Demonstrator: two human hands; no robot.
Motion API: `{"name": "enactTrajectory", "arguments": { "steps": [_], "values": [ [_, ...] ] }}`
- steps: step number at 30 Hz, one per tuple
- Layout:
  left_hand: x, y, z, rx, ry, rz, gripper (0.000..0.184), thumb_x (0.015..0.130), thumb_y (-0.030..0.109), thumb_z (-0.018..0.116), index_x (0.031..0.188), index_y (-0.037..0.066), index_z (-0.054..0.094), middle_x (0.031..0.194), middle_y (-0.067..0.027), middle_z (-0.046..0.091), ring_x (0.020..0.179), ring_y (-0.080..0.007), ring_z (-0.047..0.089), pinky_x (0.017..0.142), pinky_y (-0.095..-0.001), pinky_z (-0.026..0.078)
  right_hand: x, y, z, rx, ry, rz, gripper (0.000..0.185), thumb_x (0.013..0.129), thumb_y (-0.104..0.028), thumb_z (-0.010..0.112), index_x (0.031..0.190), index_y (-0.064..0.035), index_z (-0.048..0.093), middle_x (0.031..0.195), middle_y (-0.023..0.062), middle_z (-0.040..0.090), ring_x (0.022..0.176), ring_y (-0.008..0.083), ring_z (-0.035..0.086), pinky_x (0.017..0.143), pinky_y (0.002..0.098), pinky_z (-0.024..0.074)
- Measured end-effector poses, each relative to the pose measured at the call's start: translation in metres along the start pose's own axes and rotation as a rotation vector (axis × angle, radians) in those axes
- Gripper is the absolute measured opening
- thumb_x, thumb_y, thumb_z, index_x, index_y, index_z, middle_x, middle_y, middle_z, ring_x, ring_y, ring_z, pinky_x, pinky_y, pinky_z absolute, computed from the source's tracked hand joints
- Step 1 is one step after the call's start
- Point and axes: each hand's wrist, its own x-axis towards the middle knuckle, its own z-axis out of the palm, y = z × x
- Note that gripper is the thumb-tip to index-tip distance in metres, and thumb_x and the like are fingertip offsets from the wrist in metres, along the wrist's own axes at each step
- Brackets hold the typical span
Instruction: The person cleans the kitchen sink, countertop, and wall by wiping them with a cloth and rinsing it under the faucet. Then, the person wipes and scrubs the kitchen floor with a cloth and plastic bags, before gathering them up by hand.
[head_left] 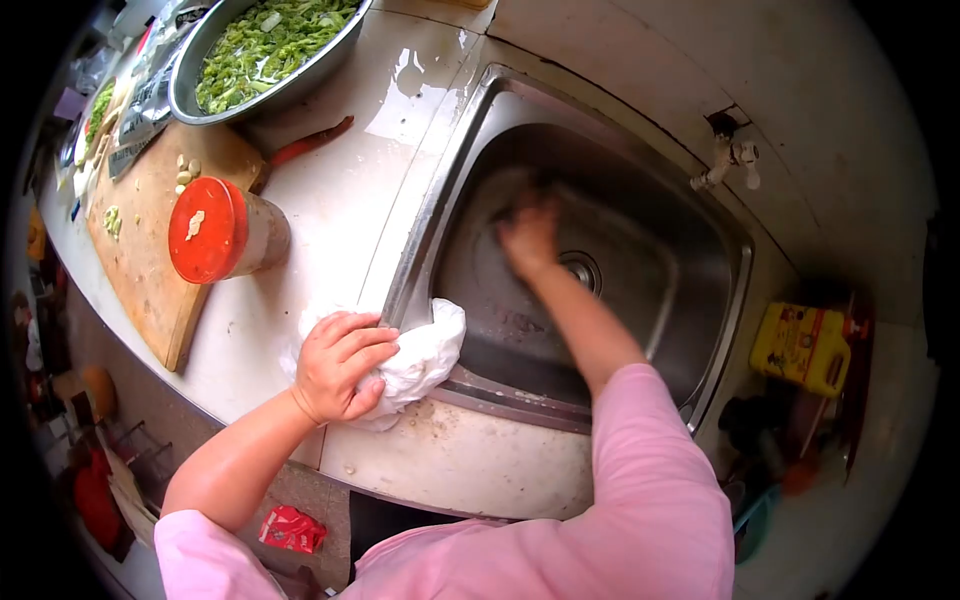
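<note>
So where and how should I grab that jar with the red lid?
I'd grip the jar around its rounded body, just below the red lid, with the left hand after it lets go of the white cloth. Come from the side facing the sink: the body shows bare there, while garlic cloves lie by the lid's far side.

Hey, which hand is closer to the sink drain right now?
Right. The right hand is inside the sink, beside the drain; the left hand is on the white cloth at the sink's edge.
</note>
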Motion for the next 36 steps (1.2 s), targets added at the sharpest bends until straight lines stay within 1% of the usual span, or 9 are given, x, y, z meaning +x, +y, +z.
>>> {"name": "enactTrajectory", "arguments": {
  "steps": [2,4,11,16,18,20,23,28,36],
  "values": [
    [-0.001,-0.002,0.000,-0.015,-0.004,-0.003,0.031,0.072,0.030,0.051,0.092,0.008,0.062,0.099,-0.0074,0.062,0.097,-0.0273,0.055,0.084,-0.0410,0.042,-0.037,-0.051,-0.019,0.135,-0.413,-0.276,0.064,0.080,-0.034,0.054,0.130,0.0020,0.035,0.137,0.0171,0.032,0.129,0.0410,0.020,0.107,0.0459,0.0188],
    [-0.001,-0.001,0.000,-0.016,-0.009,0.004,0.031,0.072,0.030,0.051,0.092,0.008,0.061,0.100,-0.0074,0.061,0.097,-0.0275,0.055,0.084,-0.0410,0.042,-0.091,-0.026,-0.022,0.098,-0.382,-0.605,0.068,0.079,-0.034,0.056,0.132,0.0015,0.032,0.138,0.0161,0.031,0.129,0.0407,0.020,0.106,0.0460,0.0222],
    [0.002,-0.001,-0.001,0.000,-0.013,0.004,0.032,0.072,0.030,0.051,0.092,0.007,0.061,0.100,-0.0074,0.061,0.098,-0.0281,0.055,0.084,-0.0413,0.041,-0.050,0.009,-0.052,-0.078,-0.433,-0.182,0.069,0.080,-0.037,0.054,0.133,0.0000,0.030,0.141,0.0169,0.024,0.122,0.0432,0.030,0.106,0.0455,0.0223],
    [-0.001,-0.001,0.002,-0.008,-0.006,0.001,0.032,0.073,0.030,0.050,0.091,0.007,0.061,0.099,-0.0075,0.062,0.098,-0.0281,0.055,0.083,-0.0412,0.042,-0.084,-0.034,-0.022,0.114,-0.353,-0.617,0.064,0.083,-0.038,0.050,0.131,0.0011,0.033,0.142,0.0136,0.026,0.128,0.0361,0.026,0.107,0.0435,0.0218],
    [0.001,0.000,0.001,-0.006,-0.006,0.000,0.031,0.073,0.030,0.050,0.090,0.007,0.061,0.098,-0.0074,0.062,0.097,-0.0281,0.055,0.083,-0.0412,0.042,-0.100,0.025,-0.060,0.020,-0.737,-0.557,0.062,0.084,-0.037,0.049,0.133,-0.0020,0.032,0.143,0.0117,0.024,0.128,0.0357,0.025,0.107,0.0443,0.0201],
    [0.003,0.000,0.001,-0.002,0.000,-0.001,0.031,0.073,0.029,0.049,0.090,0.007,0.061,0.098,-0.0074,0.062,0.097,-0.0281,0.055,0.082,-0.0413,0.042,-0.135,0.101,-0.065,-0.081,-0.558,-0.754,0.062,0.085,-0.037,0.049,0.134,-0.0047,0.031,0.144,0.0101,0.022,0.128,0.0391,0.024,0.107,0.0453,0.0207],
    [0.002,0.000,0.001,0.004,0.005,0.006,0.031,0.073,0.030,0.050,0.091,0.007,0.061,0.098,-0.0075,0.062,0.097,-0.0284,0.055,0.082,-0.0414,0.042,-0.119,0.047,-0.054,-0.084,-0.613,-0.442,0.063,0.084,-0.038,0.049,0.134,-0.0046,0.031,0.144,0.0102,0.021,0.125,0.0418,0.026,0.106,0.0457,0.0221],
    [0.001,0.001,0.001,0.001,-0.004,0.008,0.031,0.075,0.030,0.049,0.090,0.006,0.061,0.098,-0.0080,0.062,0.096,-0.0289,0.055,0.082,-0.0416,0.042,-0.077,-0.018,-0.015,0.031,-0.272,-0.530,0.064,0.085,-0.039,0.049,0.135,-0.0053,0.029,0.144,0.0101,0.020,0.123,0.0432,0.029,0.106,0.0458,0.0221],
    [0.003,0.000,0.002,0.018,0.008,0.007,0.032,0.076,0.031,0.048,0.089,0.006,0.061,0.097,-0.0077,0.062,0.095,-0.0292,0.056,0.082,-0.0416,0.042,-0.096,0.009,-0.037,-0.001,-0.495,-0.585,0.062,0.085,-0.037,0.049,0.133,-0.0030,0.032,0.142,0.0122,0.024,0.125,0.0369,0.030,0.105,0.0448,0.0229]
  ]
}}
